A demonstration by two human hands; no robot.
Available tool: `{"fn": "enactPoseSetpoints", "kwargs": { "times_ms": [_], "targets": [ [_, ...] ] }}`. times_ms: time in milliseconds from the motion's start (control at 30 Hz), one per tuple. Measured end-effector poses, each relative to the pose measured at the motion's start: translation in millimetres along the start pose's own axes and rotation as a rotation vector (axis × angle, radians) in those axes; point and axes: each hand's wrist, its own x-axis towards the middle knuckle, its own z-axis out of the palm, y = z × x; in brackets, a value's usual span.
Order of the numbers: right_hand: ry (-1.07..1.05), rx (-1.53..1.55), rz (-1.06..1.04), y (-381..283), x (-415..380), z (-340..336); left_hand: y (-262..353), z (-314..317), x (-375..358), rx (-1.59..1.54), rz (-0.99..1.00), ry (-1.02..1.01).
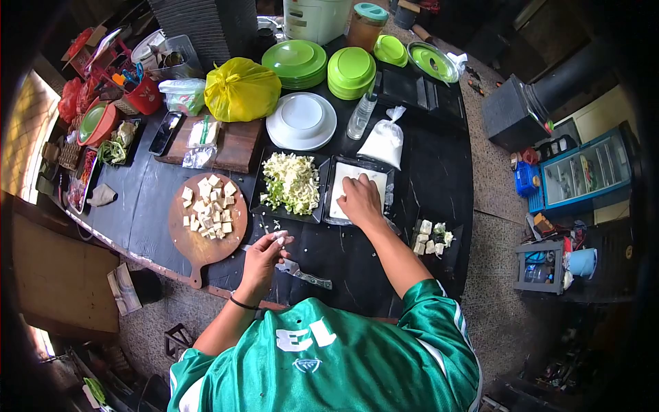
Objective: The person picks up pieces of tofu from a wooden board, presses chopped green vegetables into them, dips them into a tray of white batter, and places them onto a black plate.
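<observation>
My right hand (362,200) reaches into a black tray (329,206) of white liquid batter (344,180). Its fingers are bent down together at the surface, and whatever they hold is hidden. My left hand (263,259) hovers above the table, fingers curled, with white on the fingertips; I cannot make out what is between them. Just below it lies a knife (292,269). To its left, cubes of tofu (214,202) cover a round wooden board (180,230). Chopped cabbage and green onion (292,180) fill another black tray (257,206) beside the batter.
Several coated pieces (425,240) sit in a small black dish at the right. Behind the trays stand white plates (301,120), green plates (294,60), a clear bottle (361,117), a bag of white powder (383,142) and a yellow plastic bag (241,89). A phone (165,132) lies left.
</observation>
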Motion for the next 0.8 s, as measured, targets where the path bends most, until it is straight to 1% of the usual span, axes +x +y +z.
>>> {"fn": "enactPoseSetpoints", "kwargs": {
  "times_ms": [67, 200, 300, 700, 767, 800],
  "targets": [
    [0.032, -0.019, -0.014, -1, -5, 3, 1, -1, -2, 0.016, 0.004, 0.011],
    [0.021, -0.036, -0.007, -3, -8, -1, -2, -6, -3, 0.006, 0.0, 0.012],
    [0.058, -0.038, -0.057, -1, -9, 1, -2, -5, -4, -0.001, 0.007, 0.004],
    [-0.003, -0.061, -0.051, -3, -2, -3, -2, -9, -4, -0.001, 0.021, 0.004],
    [0.09, 0.118, 0.014, -4, 0, -6, -3, -11, -3, -0.008, 0.027, 0.013],
    [0.084, 0.118, 0.006, -3, 1, -10, -3, -11, -4, -0.015, 0.029, 0.019]
  ]
}}
